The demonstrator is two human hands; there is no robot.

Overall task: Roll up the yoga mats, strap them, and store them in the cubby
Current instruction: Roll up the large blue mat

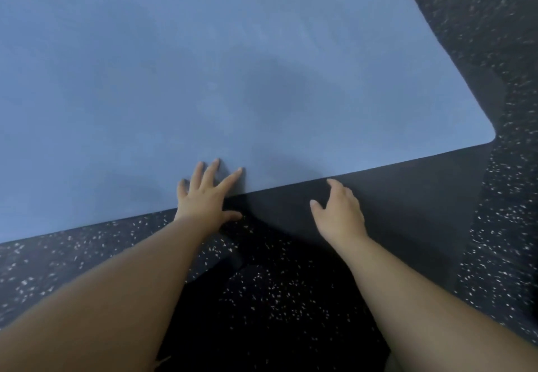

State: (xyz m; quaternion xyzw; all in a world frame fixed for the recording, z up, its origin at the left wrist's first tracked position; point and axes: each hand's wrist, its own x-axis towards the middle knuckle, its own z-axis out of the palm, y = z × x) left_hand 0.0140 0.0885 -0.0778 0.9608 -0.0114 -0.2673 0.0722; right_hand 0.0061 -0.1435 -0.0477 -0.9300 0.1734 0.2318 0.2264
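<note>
— Starting at the left hand (pixel 203 197): what is it doing?

— Its fingers are spread and straight, laid flat on the near edge of the blue yoga mat (pixel 233 65). The thumb sticks out to the side, off the mat, over the dark strip below the edge.

— And the right hand (pixel 339 208)?

— Loosely open, fingers a little bent, holding nothing. It sits just beside the mat's near edge, over a plain dark surface (pixel 393 197). Whether it touches that surface or hangs above it, I cannot tell.

— What is that dark surface?

— Hard to make out. It may be another mat or the shadowed floor; the light is dim there.

— Any brand, label or writing?

— None that can be read. The mat's face is plain blue with faint smudges.

— Where does the mat lie?

— Unrolled flat on a black speckled floor (pixel 495 255), running across the view. Its rounded near-right corner shows; the left end is cut off by the frame.

— Anything else hidden?

— Both bare forearms come in from the bottom corners, and a small dark shape on the floor between them is too shadowed to identify.
</note>
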